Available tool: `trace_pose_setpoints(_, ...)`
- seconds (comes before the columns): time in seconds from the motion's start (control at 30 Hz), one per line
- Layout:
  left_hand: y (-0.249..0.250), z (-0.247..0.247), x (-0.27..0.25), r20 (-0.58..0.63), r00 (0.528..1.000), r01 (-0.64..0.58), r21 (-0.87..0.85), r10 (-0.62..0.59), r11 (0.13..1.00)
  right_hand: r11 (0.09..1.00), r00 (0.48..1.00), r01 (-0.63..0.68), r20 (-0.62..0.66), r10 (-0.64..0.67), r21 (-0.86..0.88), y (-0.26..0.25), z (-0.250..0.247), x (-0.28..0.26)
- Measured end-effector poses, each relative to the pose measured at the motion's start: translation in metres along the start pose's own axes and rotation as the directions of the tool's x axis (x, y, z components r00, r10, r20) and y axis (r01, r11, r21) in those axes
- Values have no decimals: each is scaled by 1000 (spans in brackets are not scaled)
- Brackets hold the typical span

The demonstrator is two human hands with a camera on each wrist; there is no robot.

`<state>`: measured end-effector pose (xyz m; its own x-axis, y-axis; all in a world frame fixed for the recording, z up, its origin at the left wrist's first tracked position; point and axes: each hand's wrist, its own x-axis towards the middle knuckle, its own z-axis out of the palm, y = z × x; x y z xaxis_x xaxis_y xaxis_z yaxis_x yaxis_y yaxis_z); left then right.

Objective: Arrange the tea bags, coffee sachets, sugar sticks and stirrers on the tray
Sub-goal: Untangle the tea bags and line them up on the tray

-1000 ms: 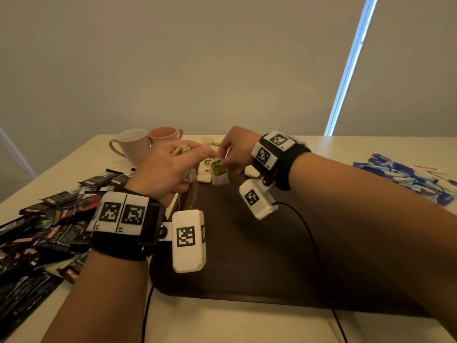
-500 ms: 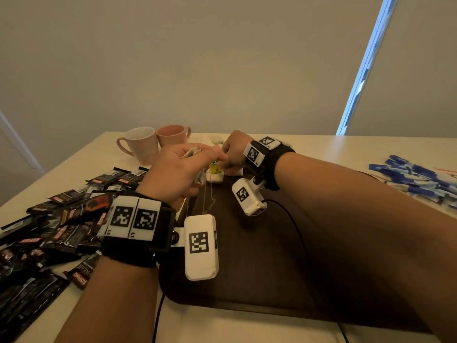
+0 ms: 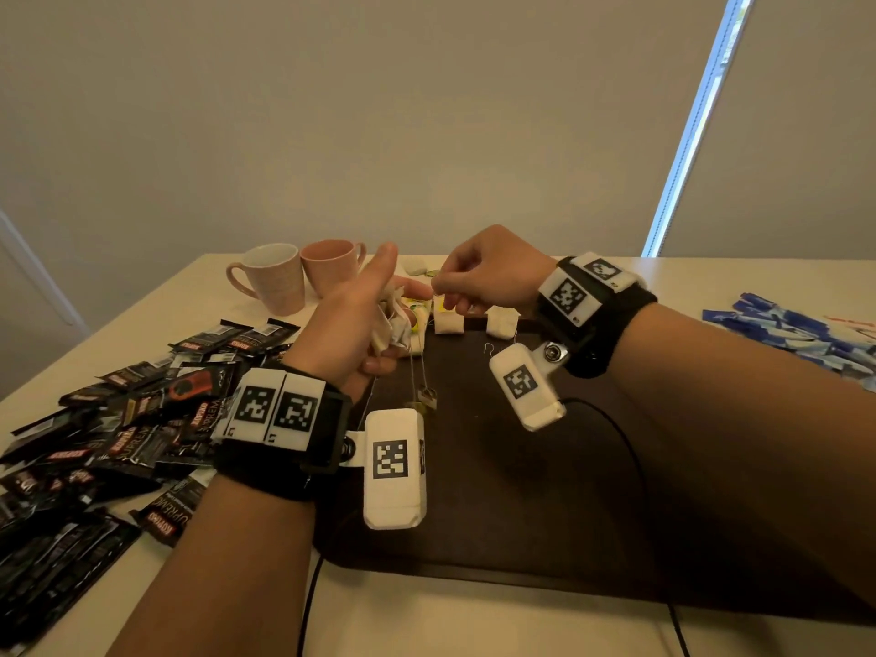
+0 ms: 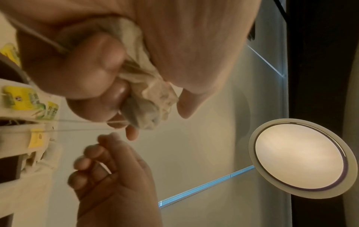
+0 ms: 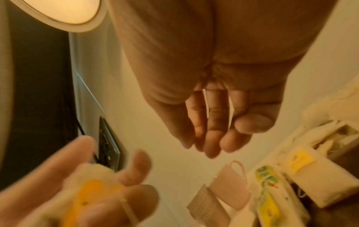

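Note:
My left hand (image 3: 367, 320) hovers over the far left corner of the dark brown tray (image 3: 521, 490) and grips a crumpled bunch of tea bags (image 3: 389, 324), seen close in the left wrist view (image 4: 147, 92). Their strings hang down, with paper tags (image 3: 426, 396) dangling above the tray. My right hand (image 3: 445, 291) is just to the right of it, fingers curled, and seems to pinch one thin string. Tea bags with yellow tags (image 3: 448, 321) lie in a row along the tray's far edge. Black coffee sachets (image 3: 118, 419) are heaped at the left and blue sugar sticks (image 3: 796, 334) at the right.
Two pink mugs (image 3: 272, 277) (image 3: 332, 263) stand on the cream table (image 3: 474, 618) behind the tray's left corner. Another tea bag (image 3: 417, 264) lies past the tray. Cables run from both wrist cameras across the tray towards me.
My right hand set a yellow-tagged tea bag down at the tray's far edge, then rose towards my left hand. My left hand lifted too, its thumb now pointing up.

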<state>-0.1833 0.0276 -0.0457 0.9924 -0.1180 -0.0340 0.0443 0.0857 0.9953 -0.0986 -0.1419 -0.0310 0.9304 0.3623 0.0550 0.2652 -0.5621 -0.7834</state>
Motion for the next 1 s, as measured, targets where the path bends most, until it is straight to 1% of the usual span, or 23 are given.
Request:
trace_pose_setpoints(0.1,0,4,-2,6,1000,18,-43,-17,999,990,991,136,-2,-136,38,-12,-8,-23)
trace_pose_setpoints(0.17,1,7,-4,-2,1000,31,-68,-31,997,975,978,207,21,-209,77,-21,-10,-37)
trace_pose_setpoints(0.23,1,10,-5,-15,999,28,-70,-29,997,964,965,254,48,-258,78,-27,-7,-47)
trace_pose_setpoints(0.33,0,13,-5,-22,1000,17,-76,-19,997,957,953,289,90,-289,14,-30,-3,-54)
trace_pose_setpoints(0.43,-1,13,-4,12,1000,17,-109,-16,994,958,952,284,133,-277,-33,-29,1,-53)
trace_pose_setpoints(0.5,-1,13,-3,28,1000,14,-106,-11,994,964,957,263,134,-257,-27,-28,3,-50)
trace_pose_setpoints(0.63,-2,12,-2,-6,1000,-7,-55,7,998,979,968,198,145,-203,45,-23,3,-50)
trace_pose_setpoints(0.73,-5,9,0,-32,999,-21,-2,21,1000,983,977,158,127,-169,88,-20,3,-50)
trace_pose_setpoints(0.93,-6,6,5,-82,995,-44,62,49,997,969,986,112,95,-136,220,-20,3,-50)
trace_pose_setpoints(1.0,-6,5,6,-98,994,-43,83,51,996,958,987,122,66,-143,258,-21,3,-50)
